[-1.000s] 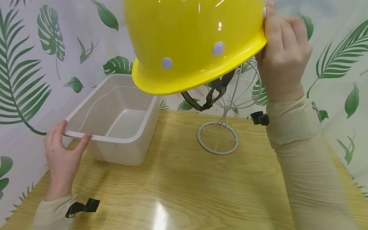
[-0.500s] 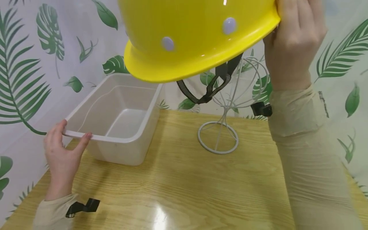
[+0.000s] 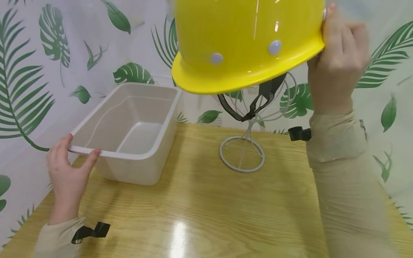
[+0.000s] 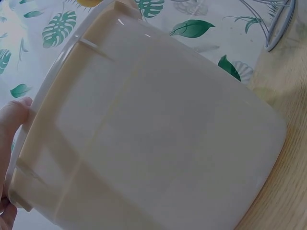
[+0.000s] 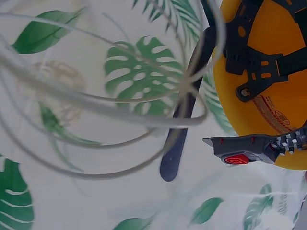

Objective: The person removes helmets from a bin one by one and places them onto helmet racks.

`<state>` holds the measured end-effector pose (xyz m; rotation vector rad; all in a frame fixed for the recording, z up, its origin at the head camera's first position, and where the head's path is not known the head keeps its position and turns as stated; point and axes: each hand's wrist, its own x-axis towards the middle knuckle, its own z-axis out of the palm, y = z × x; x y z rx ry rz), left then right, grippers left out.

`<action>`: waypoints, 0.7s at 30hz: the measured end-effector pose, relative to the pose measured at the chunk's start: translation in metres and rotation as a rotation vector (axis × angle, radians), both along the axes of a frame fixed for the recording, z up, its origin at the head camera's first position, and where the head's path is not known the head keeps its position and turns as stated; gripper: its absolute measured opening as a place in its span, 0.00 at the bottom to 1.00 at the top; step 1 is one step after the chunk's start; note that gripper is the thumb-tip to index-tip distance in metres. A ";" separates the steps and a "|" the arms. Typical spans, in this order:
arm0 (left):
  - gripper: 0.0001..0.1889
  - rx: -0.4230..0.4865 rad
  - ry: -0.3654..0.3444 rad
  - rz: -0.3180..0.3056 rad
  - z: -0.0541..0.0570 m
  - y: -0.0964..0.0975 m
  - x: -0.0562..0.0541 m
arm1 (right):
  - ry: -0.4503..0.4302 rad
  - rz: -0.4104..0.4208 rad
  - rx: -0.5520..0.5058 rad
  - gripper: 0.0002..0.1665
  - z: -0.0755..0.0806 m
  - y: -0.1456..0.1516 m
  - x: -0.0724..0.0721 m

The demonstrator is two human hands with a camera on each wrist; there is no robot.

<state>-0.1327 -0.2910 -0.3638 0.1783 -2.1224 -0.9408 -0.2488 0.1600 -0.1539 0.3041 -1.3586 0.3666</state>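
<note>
A yellow hard hat (image 3: 248,39) is held tilted in the air by my right hand (image 3: 345,64), which grips its right edge. Black chin straps (image 3: 250,107) hang below the brim. Inside the hat, the right wrist view shows a dark harness (image 5: 261,67) and an adjuster with a red mark (image 5: 237,155). Behind and below the hat stands a white wire stand (image 3: 242,170) with a ring base; the hat hides much of its top. My left hand (image 3: 69,175) pinches the near left corner of a pale plastic bin (image 3: 129,168) between thumb and fingers.
The bin stands at the back left of a wooden table (image 3: 206,211), against a wall with leaf-patterned covering (image 3: 93,86). Black bands sit on both sleeves. In the right wrist view the stand's wires (image 5: 120,115) pass close to the camera.
The hard hat rose a little by half a second ago, then came lower and moved right with my right hand. My left hand and the bin stay in place.
</note>
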 end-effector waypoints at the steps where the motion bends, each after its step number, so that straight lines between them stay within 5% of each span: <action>1: 0.40 -0.001 0.003 0.000 0.000 0.000 0.000 | -0.006 -0.010 -0.001 0.17 -0.004 0.002 -0.001; 12: 0.41 -0.015 0.027 -0.008 -0.003 -0.003 -0.001 | -0.101 -0.081 0.068 0.15 -0.047 0.033 -0.026; 21: 0.41 -0.019 0.030 -0.007 -0.001 -0.002 0.000 | -0.152 -0.106 0.096 0.14 -0.076 0.046 -0.022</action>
